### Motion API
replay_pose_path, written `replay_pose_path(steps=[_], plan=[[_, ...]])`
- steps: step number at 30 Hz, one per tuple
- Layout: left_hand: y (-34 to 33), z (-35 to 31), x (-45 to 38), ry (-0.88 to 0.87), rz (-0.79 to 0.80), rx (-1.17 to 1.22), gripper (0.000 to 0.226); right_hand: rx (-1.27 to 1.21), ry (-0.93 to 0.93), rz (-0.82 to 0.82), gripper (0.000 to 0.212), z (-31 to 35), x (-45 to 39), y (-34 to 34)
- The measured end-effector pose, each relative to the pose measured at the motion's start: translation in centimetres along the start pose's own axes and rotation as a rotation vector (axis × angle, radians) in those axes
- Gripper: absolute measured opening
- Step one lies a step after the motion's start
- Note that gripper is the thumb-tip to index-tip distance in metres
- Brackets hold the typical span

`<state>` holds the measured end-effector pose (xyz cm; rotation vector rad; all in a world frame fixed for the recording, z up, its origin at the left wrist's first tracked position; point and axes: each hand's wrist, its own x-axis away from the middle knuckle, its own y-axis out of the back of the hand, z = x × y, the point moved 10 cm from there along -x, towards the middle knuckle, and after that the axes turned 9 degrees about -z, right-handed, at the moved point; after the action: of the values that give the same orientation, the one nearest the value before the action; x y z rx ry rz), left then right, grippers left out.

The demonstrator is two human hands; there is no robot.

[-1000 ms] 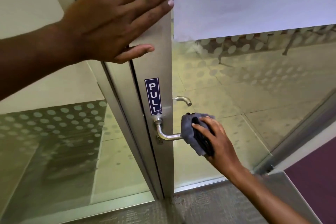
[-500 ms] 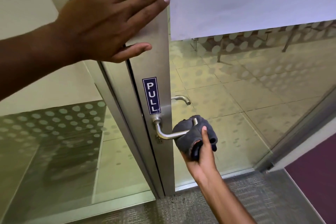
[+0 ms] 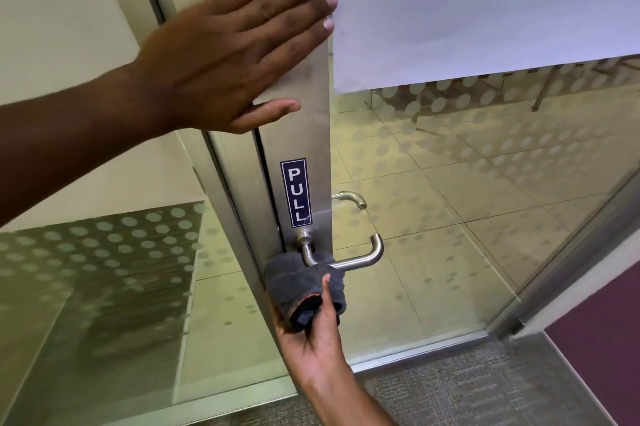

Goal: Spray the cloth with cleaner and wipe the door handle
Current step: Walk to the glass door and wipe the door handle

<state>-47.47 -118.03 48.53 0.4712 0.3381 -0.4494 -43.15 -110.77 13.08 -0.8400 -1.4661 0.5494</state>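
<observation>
A steel lever door handle [image 3: 360, 260] juts from the metal stile of a glass door [image 3: 313, 107], below a blue PULL label [image 3: 295, 192]. My right hand [image 3: 317, 339] comes up from below and grips a dark grey cloth [image 3: 294, 290], which is pressed around the handle's inner end next to the stile. The handle's outer bend is bare. My left hand [image 3: 239, 51] lies flat on the stile above the label, fingers spread, holding nothing. No spray bottle is in view.
A second handle [image 3: 349, 199] shows through the glass on the door's far side. Frosted dotted glass panels [image 3: 104, 270] stand to the left and right. Grey carpet [image 3: 450, 387] lies below, with a purple floor area [image 3: 602, 342] at the lower right.
My right hand has slid the cloth along the handle from its outer end inward to the stile, turning palm-up. The left hand stays pressed on the door.
</observation>
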Motion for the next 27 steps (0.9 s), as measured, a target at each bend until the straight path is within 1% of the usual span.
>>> replay_pose_path(steps=[2, 5, 8, 11, 15, 18, 20, 22, 23, 25, 27], plan=[[0.1, 0.0, 0.0, 0.002, -0.006, 0.004, 0.078, -0.026, -0.032, -0.005, 0.052, -0.3, -0.1, -0.3], [0.2, 0.1, -0.1, 0.003, -0.012, 0.011, 0.077, -0.095, -0.084, -0.023, 0.047, 0.0, 0.1, -0.2], [0.2, 0.0, -0.1, 0.008, 0.001, 0.016, 0.076, -0.307, -0.18, 0.031, 0.046, 0.6, 0.8, -1.1], [0.3, 0.0, -0.1, 0.002, 0.014, 0.017, 0.075, -0.426, -0.245, 0.057, 0.047, 1.2, 1.8, -1.9], [0.2, -0.1, 0.0, 0.0, 0.034, 0.042, 0.075, -0.441, -0.279, 0.048, 0.05, 2.0, 2.8, -1.7], [0.0, 0.0, 0.1, 0.006, 0.063, 0.062, 0.075, -0.424, -0.245, 0.058, 0.053, 2.9, 3.9, -1.2], [-0.3, 0.0, 0.2, 0.009, 0.085, 0.068, 0.074, -0.399, -0.2, 0.11, 0.055, 4.2, 4.9, -1.1], [-0.6, 0.1, 0.3, 0.018, 0.112, 0.073, 0.075, -0.291, -0.093, 0.137, 0.052, 7.0, 6.0, -1.0], [-0.8, 0.2, 0.4, 0.022, 0.13, 0.075, 0.075, -0.21, 0.003, 0.112, 0.05, 9.3, 6.3, -0.9], [-1.0, 0.2, 0.4, 0.026, 0.154, 0.078, 0.075, -0.012, 0.272, 0.044, 0.047, 14.9, 7.5, -1.0], [-0.9, 0.3, 0.3, 0.029, 0.147, 0.082, 0.075, 0.135, 0.481, 0.093, 0.046, 18.8, 9.2, -2.3]])
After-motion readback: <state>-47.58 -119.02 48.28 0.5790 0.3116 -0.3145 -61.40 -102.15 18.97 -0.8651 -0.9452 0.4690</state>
